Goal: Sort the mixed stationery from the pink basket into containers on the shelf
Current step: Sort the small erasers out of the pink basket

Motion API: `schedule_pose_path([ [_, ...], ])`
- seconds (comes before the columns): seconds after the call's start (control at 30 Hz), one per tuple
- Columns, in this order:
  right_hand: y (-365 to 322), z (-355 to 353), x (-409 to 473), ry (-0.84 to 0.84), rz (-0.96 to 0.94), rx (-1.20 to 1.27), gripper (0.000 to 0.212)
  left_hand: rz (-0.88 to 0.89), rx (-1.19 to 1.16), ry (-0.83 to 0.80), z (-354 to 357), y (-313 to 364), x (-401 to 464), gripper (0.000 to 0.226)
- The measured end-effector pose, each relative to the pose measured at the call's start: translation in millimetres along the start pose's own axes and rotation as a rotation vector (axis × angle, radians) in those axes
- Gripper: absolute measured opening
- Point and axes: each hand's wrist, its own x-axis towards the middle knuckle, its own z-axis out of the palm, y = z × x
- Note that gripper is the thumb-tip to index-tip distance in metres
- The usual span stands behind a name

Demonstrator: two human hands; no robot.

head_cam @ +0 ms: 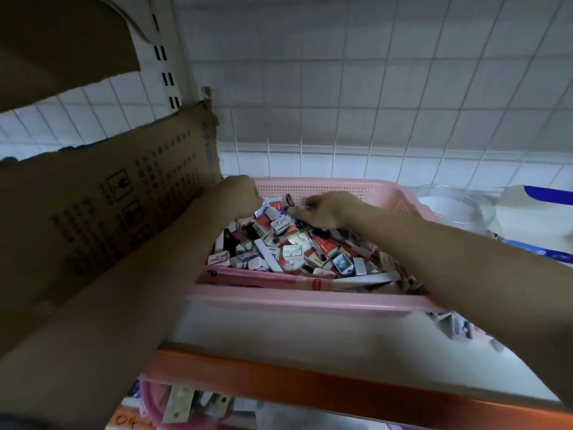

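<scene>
Where the shelf [279, 330] carries it, pink basket [310, 301] sits full of mixed stationery [279, 243], small boxes mostly. Both hands inside basket, far end: left hand [240, 193] fingers curled, contents not visible; right hand [322, 209] pinching small item, ID unclear. Cardboard box [108, 206] left of basket; clear container [455, 209] right.

I am making out very little legible writing: the cardboard box [102, 212] on the left is showing rows of dark printed characters too blurred for me to read, beside two boxed handling symbols, the upper one looking like a fragile-glass sign. On the orange shelf edge [130, 418] at the bottom I am reading handwritten digits that look like "04". The small packs in the pink basket [310, 187] are carrying print, but it is staying too small to read.
</scene>
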Motion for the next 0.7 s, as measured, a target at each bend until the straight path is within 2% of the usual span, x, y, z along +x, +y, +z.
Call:
schedule_pose_path([
  [0.13, 0.4, -7.8, 0.5, -0.154, -0.046, 0.041, 0.065, -0.005, 0.028, 0.004, 6.2, -5.1, 12.3, 0.033],
  [0.3, 12.0, 1.6, 0.6, -0.051, -0.059, 0.05, 0.065, 0.109, 0.206, 0.076, 13.3, -4.4, 12.7, 0.048],
  [0.4, 14.9, -0.1, -5.7, -0.001, -0.119, -0.007, 0.059, 0.113, 0.33, 0.092, 17.8, 5.4, 14.0, 0.057],
  [0.47, 14.8, 0.0, -8.8, 0.045, -0.158, -0.066, 0.054, 0.047, 0.259, 0.002, 22.9, 16.4, 17.1, 0.058],
  [0.53, 16.6, -0.8, -10.3, -0.01, -0.149, -0.017, 0.056, -0.042, 0.107, -0.073, 27.1, 28.4, 23.8, 0.059],
  [0.63, 21.5, -2.5, -11.3, -0.081, -0.142, 0.081, 0.063, -0.139, -0.036, -0.099, 30.0, 40.3, 25.8, 0.066],
  [0.7, 22.2, 3.3, -10.4, 0.019, -0.156, 0.113, 0.055, -0.188, -0.143, -0.067, 35.7, 40.5, 27.8, 0.068],
])
